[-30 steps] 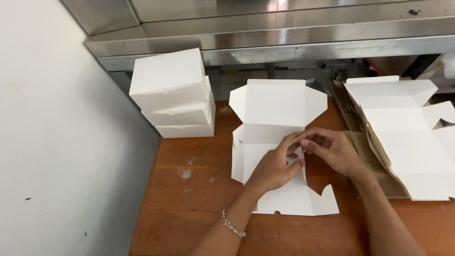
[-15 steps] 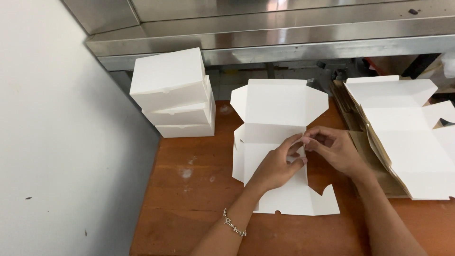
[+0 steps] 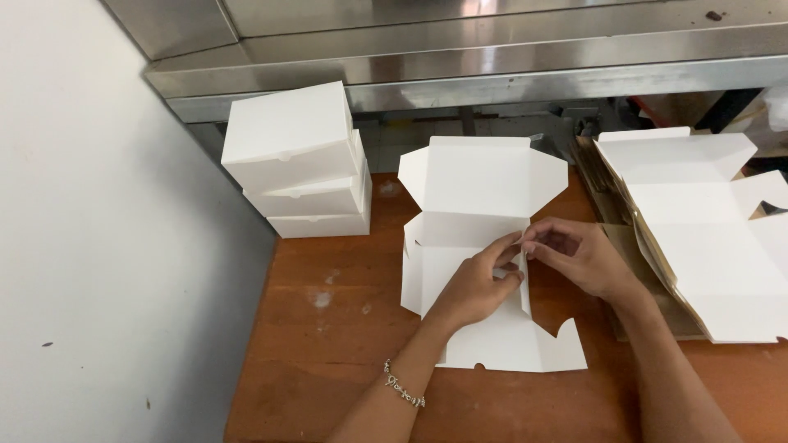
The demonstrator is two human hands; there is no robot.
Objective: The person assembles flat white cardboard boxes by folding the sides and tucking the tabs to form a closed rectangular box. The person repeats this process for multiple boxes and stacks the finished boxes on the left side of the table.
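Half-folded white carton blank (image 3: 484, 246) mid-table on the brown top (image 3: 328, 344), looks light, thin, crease-prone, so I'd grip at flap edges; my left hand (image 3: 476, 283) and right hand (image 3: 579, 258) both pinch its right side flap, finished boxes (image 3: 300, 160) stacked back-left.

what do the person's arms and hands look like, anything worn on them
Both forearms are bare, with no sleeves or gloves in view. The left hand has a thin silver-coloured chain bracelet at its wrist. The right hand shows nothing worn.
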